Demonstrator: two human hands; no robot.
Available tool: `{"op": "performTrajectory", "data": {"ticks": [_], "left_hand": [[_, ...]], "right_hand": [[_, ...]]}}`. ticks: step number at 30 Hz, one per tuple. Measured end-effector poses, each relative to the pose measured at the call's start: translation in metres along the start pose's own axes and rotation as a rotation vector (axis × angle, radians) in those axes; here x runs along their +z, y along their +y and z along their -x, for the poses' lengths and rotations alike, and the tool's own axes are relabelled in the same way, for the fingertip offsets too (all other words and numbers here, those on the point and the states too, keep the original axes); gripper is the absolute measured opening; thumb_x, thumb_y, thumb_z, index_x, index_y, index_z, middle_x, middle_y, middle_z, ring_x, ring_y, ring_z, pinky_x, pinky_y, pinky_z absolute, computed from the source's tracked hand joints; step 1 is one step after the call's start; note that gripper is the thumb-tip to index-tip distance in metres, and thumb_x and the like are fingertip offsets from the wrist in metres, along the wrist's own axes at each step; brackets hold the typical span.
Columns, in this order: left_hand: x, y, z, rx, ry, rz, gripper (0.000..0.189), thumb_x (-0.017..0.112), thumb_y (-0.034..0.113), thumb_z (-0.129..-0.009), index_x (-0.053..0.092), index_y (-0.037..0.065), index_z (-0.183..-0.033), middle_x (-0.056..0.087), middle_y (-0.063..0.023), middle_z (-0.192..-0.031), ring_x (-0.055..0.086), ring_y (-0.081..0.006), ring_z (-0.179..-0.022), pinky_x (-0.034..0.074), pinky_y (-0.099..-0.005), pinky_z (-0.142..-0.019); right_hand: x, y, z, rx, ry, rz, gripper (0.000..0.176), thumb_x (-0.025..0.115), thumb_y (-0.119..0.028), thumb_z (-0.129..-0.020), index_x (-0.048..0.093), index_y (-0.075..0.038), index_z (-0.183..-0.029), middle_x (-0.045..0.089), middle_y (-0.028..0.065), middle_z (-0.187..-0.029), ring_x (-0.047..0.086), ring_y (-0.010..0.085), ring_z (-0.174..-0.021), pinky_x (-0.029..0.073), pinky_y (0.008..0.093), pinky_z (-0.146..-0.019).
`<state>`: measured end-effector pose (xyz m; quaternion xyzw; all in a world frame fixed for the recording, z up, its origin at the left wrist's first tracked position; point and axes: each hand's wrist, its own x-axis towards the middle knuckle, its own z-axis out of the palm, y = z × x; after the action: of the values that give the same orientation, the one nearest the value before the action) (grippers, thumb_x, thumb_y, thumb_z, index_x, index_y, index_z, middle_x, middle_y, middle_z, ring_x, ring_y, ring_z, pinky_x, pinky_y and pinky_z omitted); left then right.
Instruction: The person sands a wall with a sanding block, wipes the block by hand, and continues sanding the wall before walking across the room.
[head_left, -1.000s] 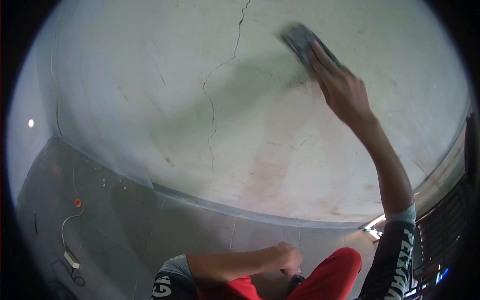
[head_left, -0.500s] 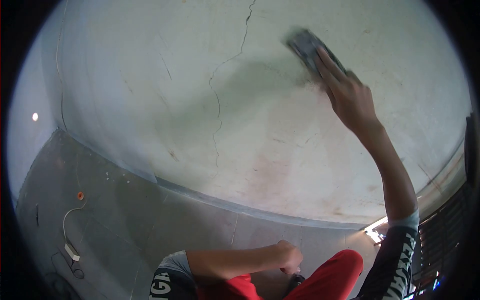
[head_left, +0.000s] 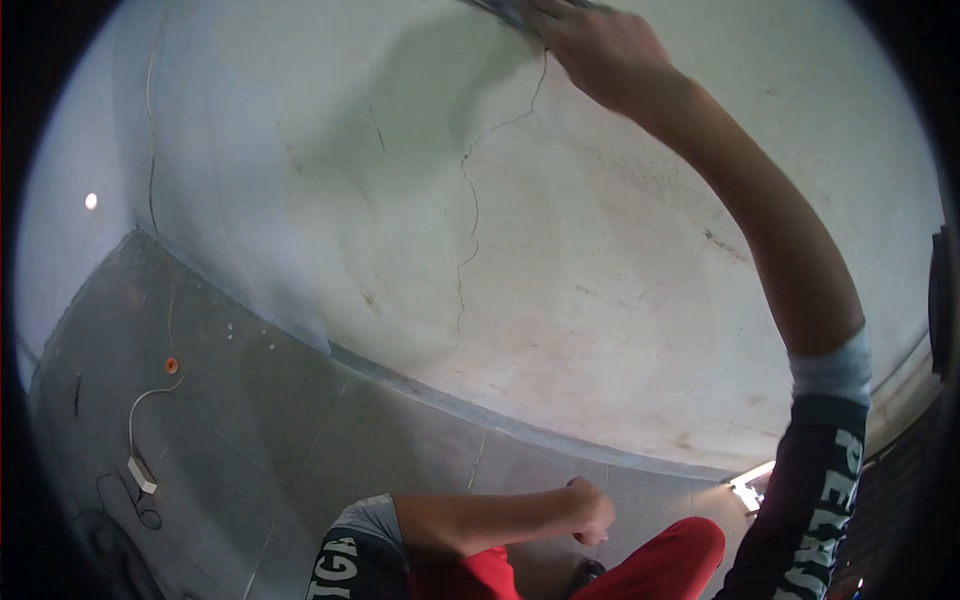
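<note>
High on the pale wall (head_left: pixel 400 250), my right hand (head_left: pixel 610 60) is closed on a dark grey flat pad (head_left: pixel 500 8). The top edge of the view cuts the pad off, and its exact kind is not clear. Below my right hand, a thin jagged crack (head_left: pixel 471 190) runs down the plaster. My left hand (head_left: pixel 594 512) is curled into a loose fist above the floor, beside my red-clothed knee (head_left: pixel 690 545). No object shows in it.
On the grey tiled floor (head_left: pixel 390 440) at left lie a white power strip (head_left: pixel 142 474) with its cable and a small orange ring-shaped thing (head_left: pixel 172 366). White specks dot the floor near the wall. Light enters by a gap (head_left: pixel 750 490) at lower right.
My right hand and the pad have moved up and left across the wall, to the top of the crack. My left hand has barely moved. The view has shifted slightly.
</note>
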<state>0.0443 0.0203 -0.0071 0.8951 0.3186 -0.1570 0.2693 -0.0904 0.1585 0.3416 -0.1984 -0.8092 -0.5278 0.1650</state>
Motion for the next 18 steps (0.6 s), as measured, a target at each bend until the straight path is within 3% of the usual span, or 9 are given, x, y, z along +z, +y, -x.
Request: {"op": "performTrajectory", "data": {"ticks": [2, 5, 7, 10, 14, 16, 18], "left_hand": [[0.002, 0.004, 0.005, 0.045, 0.030, 0.027, 0.044, 0.056, 0.043, -0.100, 0.073, 0.003, -0.104, 0.073, -0.0175, -0.106, 0.070, -0.0358, -0.104, 0.053, -0.0475, -0.085], [-0.007, 0.001, 0.023, 0.053, -0.095, 0.050, 0.044, 0.056, 0.043, -0.100, 0.074, 0.002, -0.099, 0.073, -0.0179, -0.103, 0.070, -0.0360, -0.102, 0.053, -0.0483, -0.084], [0.004, -0.008, 0.013, 0.064, -0.033, 0.039, 0.045, 0.056, 0.042, -0.100, 0.074, 0.002, -0.095, 0.073, -0.0183, -0.101, 0.070, -0.0361, -0.101, 0.053, -0.0486, -0.083], [0.003, -0.013, 0.012, 0.066, -0.019, 0.041, 0.044, 0.057, 0.041, -0.099, 0.075, 0.002, -0.091, 0.073, -0.0184, -0.100, 0.070, -0.0358, -0.100, 0.053, -0.0492, -0.081], [0.003, -0.015, -0.003, 0.072, -0.066, 0.020, 0.040, 0.060, 0.038, -0.097, 0.075, 0.001, -0.095, 0.074, -0.0182, -0.103, 0.070, -0.0359, -0.101, 0.053, -0.0495, -0.080], [0.005, -0.020, -0.016, 0.064, -0.046, 0.038, 0.038, 0.061, 0.037, -0.096, 0.075, 0.001, -0.096, 0.074, -0.0183, -0.105, 0.069, -0.0364, -0.102, 0.053, -0.0494, -0.081], [0.008, -0.015, -0.022, 0.061, -0.039, 0.060, 0.036, 0.062, 0.035, -0.096, 0.075, 0.001, -0.097, 0.073, -0.0185, -0.106, 0.069, -0.0369, -0.103, 0.053, -0.0494, -0.081]], "right_hand": [[0.042, 0.022, 0.044, -0.019, 0.171, 0.047, 0.063, 0.066, -0.002, -0.088, 0.049, -0.011, -0.147, 0.046, 0.0012, -0.156, 0.071, 0.0284, -0.083, 0.063, 0.0353, -0.063], [0.036, 0.030, 0.114, -0.021, 0.117, 0.064, 0.053, 0.066, 0.000, -0.086, 0.058, -0.010, -0.137, 0.046, -0.0005, -0.156, 0.071, 0.0258, -0.081, 0.062, 0.0346, -0.060], [0.034, 0.033, 0.127, -0.007, 0.029, 0.007, 0.050, 0.065, 0.001, -0.086, 0.059, -0.009, -0.135, 0.048, -0.0007, -0.154, 0.071, 0.0253, -0.082, 0.063, 0.0350, -0.062], [0.048, 0.026, 0.098, -0.054, 0.221, -0.024, 0.048, 0.065, 0.000, -0.086, 0.060, -0.008, -0.134, 0.052, -0.0004, -0.150, 0.072, 0.0254, -0.081, 0.063, 0.0356, -0.062], [0.037, 0.006, -0.007, -0.102, 0.175, -0.023, 0.053, 0.063, -0.001, -0.089, 0.054, -0.009, -0.141, 0.052, 0.0010, -0.151, 0.072, 0.0290, -0.081, 0.063, 0.0390, -0.066], [-0.001, -0.021, -0.057, -0.056, -0.159, 0.039, 0.033, 0.054, -0.006, -0.097, 0.058, 0.003, -0.129, 0.066, 0.0137, -0.126, 0.073, 0.0237, -0.089, 0.061, 0.0360, -0.070], [0.003, -0.025, -0.062, -0.044, -0.197, 0.022, 0.033, 0.055, -0.005, -0.097, 0.058, 0.002, -0.129, 0.067, 0.0136, -0.125, 0.073, 0.0242, -0.090, 0.061, 0.0359, -0.071]]}}
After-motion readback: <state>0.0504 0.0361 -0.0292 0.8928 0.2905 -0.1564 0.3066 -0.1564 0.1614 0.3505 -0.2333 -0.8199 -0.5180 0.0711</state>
